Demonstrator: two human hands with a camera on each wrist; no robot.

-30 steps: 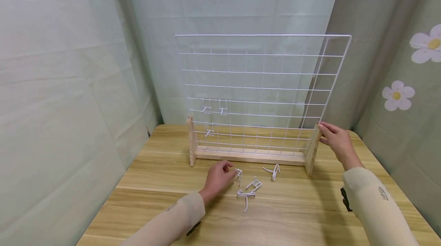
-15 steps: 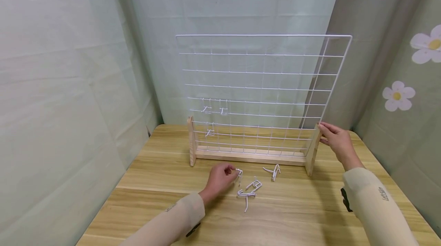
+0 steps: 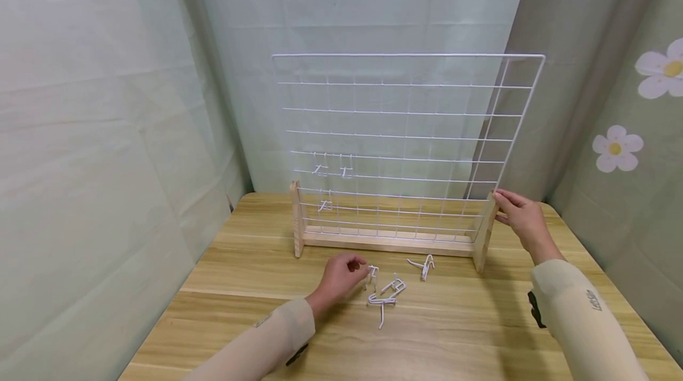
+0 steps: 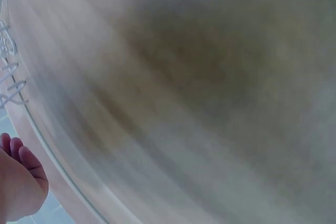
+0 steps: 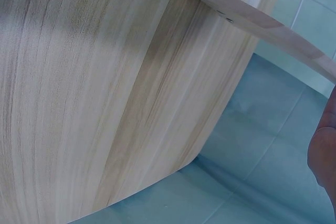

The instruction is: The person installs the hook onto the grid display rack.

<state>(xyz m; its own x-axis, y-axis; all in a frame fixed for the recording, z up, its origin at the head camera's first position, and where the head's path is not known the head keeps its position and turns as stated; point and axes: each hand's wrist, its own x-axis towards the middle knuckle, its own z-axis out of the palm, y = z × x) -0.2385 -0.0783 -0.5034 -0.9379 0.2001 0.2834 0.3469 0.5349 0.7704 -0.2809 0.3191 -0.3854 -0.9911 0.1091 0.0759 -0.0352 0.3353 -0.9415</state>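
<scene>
In the head view a white wire grid panel stands upright in a wooden base. My right hand grips the top of the base's right wooden upright; the right wrist view shows this upright with part of the hand at the edge. In front of the base, my left hand pinches a white wire hook low over the table between thumb and fingers. Several similar hooks hang on the grid's left part, such as this hook.
Loose white hooks lie on the wooden table: a hook near the base, and a tangled pair just right of my left hand. Pale cloth curtains surround the table at the back and sides.
My left hand has closed its fingertips on the hook, which has shifted slightly right and turned. The right hand stays on the upright.
</scene>
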